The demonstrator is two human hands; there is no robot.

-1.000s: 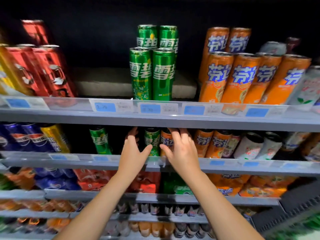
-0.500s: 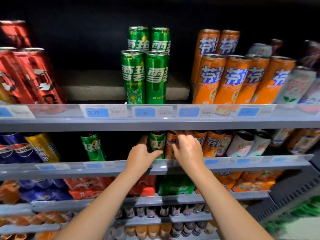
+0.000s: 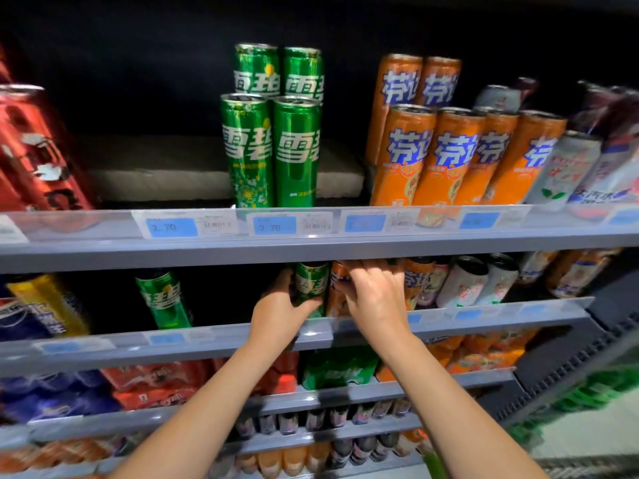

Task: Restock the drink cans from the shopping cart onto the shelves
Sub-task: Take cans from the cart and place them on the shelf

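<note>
L hand (image 3: pixel 281 311) grips green Sprite can (image 3: pixel 311 285), upright, long axis vertical, on 2nd shelf (image 3: pixel 207 344). R hand (image 3: pixel 377 299), fingers flat, presses orange Fanta can (image 3: pixel 337 288) just right of it. L hand nearer green can.

The top shelf (image 3: pixel 311 242) carries red cans (image 3: pixel 31 150) at left, green cans (image 3: pixel 273 150) in the middle and orange cans (image 3: pixel 449 153) at right.

One head-worn wide view faces the shelves (image 3: pixel 311 243) close up, angled slightly downward.
</note>
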